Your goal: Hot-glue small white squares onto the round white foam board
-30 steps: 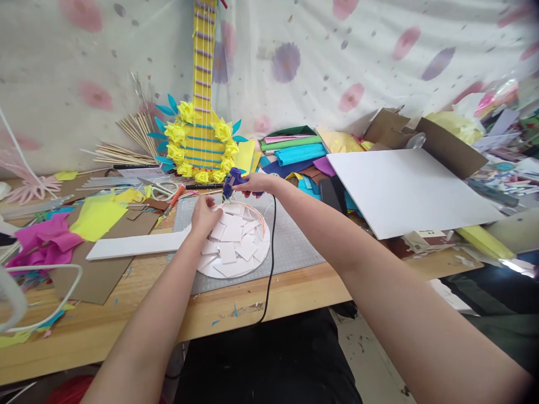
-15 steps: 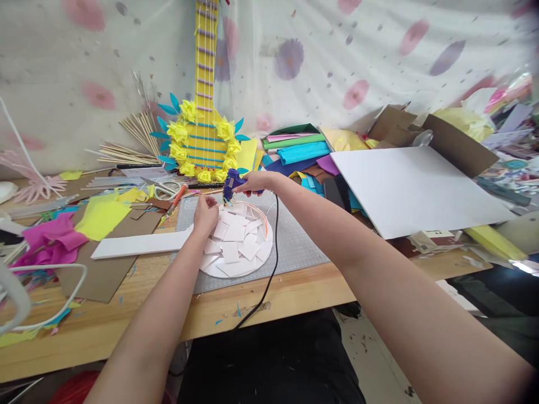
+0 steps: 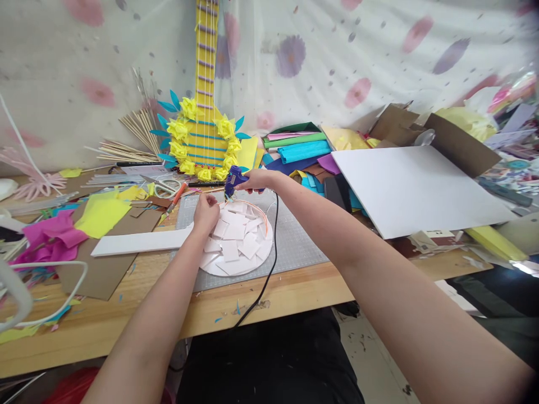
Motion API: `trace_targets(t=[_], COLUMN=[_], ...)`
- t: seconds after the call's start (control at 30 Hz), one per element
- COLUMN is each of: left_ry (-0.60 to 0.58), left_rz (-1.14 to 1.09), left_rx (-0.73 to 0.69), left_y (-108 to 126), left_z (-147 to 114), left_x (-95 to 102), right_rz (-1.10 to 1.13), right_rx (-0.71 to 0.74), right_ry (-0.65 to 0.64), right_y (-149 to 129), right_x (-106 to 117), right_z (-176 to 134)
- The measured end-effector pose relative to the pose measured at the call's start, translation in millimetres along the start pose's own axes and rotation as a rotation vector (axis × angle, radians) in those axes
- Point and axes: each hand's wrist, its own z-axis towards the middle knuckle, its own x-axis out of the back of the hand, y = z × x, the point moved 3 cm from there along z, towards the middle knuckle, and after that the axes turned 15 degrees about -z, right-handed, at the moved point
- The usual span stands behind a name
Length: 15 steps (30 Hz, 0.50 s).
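A purple hot glue gun (image 3: 234, 180) is gripped in my right hand (image 3: 257, 180), its nozzle pointing down at the far rim of a round white foam board piece (image 3: 225, 265). Overlapping white squares (image 3: 234, 231) cover most of that disc. Along its far and right edge curves a thin orange strip (image 3: 261, 213). My left hand (image 3: 206, 212) rests at the disc's far left edge, thumb and fingers pinched together where the strip leads; the fingertips are partly hidden. From the disc's left side extends a long white bar (image 3: 138, 243).
A grey cutting mat (image 3: 295, 247) lies beneath the disc, and the gun's black cord (image 3: 269, 275) drops over the table's front edge. Behind stands a yellow flower-trimmed guitar (image 3: 205, 140). Scissors (image 3: 168, 188) and an orange cutter (image 3: 177, 196) lie left; a large white board (image 3: 416, 188) lies right.
The glue gun and my right hand have shifted very slightly along the rim. My left hand stays in nearly the same place, and the view has moved a little.
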Motion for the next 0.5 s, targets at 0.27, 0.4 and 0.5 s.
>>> trace_targets(t=[0.27,0.4,0.5], left_ry=[-0.042,-0.114,-0.125], left_rz=[0.097,0.168,0.202], left_rx=[-0.042,-0.121,-0.139], left_y=[5,3,2], left_z=[-2,-1,-1], left_x=[0.4,-2.1,-3.3], right_rz=[-0.032,0.003,0.073], right_rx=[-0.018,-0.031,-0.029], right_ry=[0.001,0.011,0.032], right_y=[2,5,10], right_x=[3,6,5], right_z=[-1,-7,-13])
